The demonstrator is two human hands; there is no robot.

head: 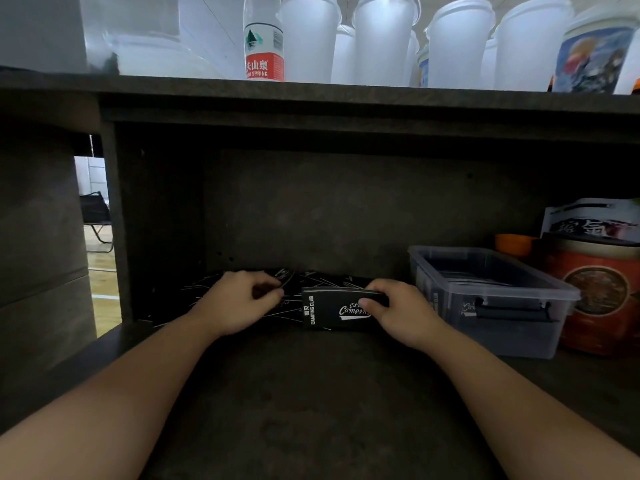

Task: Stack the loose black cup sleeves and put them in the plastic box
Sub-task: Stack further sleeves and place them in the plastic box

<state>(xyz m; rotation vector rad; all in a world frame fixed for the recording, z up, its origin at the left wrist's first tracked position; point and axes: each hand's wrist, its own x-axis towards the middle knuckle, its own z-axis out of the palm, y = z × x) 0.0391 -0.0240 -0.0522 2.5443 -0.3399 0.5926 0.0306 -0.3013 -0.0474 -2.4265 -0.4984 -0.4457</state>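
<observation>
Two bare forearms reach from the near edge into a dark shelf point(311, 393). The right hand point(398, 311) grips a stack of black cup sleeves point(334, 311) printed "Camping Club", thumb on its front face, fingers curled over its top edge. Just left, the left hand point(239, 303) rests on loose black sleeves point(304, 278) scattered toward the back, fingers curled, pinching one. To the right stands a clear plastic box point(491, 306) with sleeves inside, an orange canister point(599, 292) beyond it. On the counter above stand white cups point(381, 39) and a water bottle point(264, 39)
</observation>
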